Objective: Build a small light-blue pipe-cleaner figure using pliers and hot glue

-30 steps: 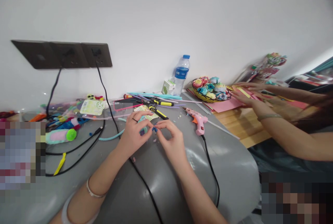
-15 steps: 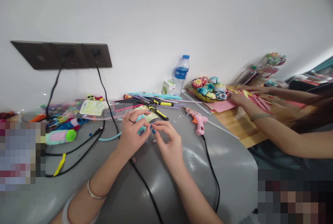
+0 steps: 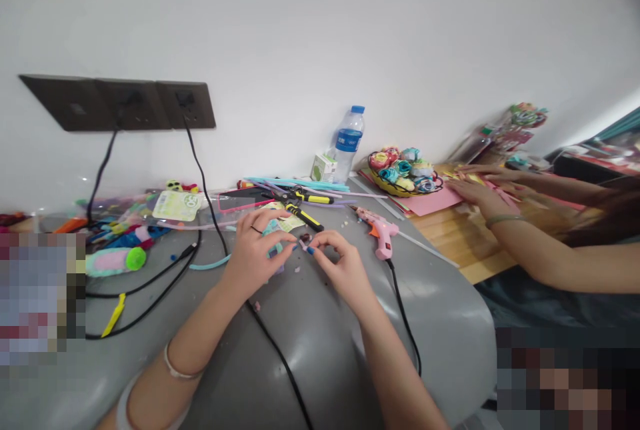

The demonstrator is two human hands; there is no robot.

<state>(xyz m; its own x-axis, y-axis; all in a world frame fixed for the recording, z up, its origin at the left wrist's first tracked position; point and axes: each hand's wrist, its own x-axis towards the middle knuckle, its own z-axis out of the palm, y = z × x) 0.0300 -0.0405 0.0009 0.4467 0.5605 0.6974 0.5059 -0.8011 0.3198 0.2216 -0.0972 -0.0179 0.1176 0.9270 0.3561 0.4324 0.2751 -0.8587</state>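
Note:
My left hand (image 3: pixel 260 253) is closed in a pinch, thumb against index finger, at one end of a small pale lilac piece (image 3: pixel 303 245). From the other side, my right hand (image 3: pixel 343 270) pinches the same piece between thumb and forefinger. It is too small to tell its exact kind. Behind my left fingers, light blue fuzzy material (image 3: pixel 273 227) is partly hidden. Pliers with yellow and black handles (image 3: pixel 305 215) lie just beyond my fingertips. A pink glue gun (image 3: pixel 383 233) rests to the right of my right hand.
Blue and purple pipe cleaners (image 3: pixel 300 184) lie by the wall near a water bottle (image 3: pixel 349 140). Black cables (image 3: pixel 283 357) cross the grey table (image 3: pixel 310 377). At right, a basket of paper flowers (image 3: pixel 404 173) stands near a co-worker's hands (image 3: pixel 480 193). Colourful fuzzy crafts (image 3: pixel 115 262) lie left.
My hands have drawn slightly apart, the right one shifting to the right. The lilac piece now shows between the fingertips. The co-worker's hands have moved a little over the paper strips.

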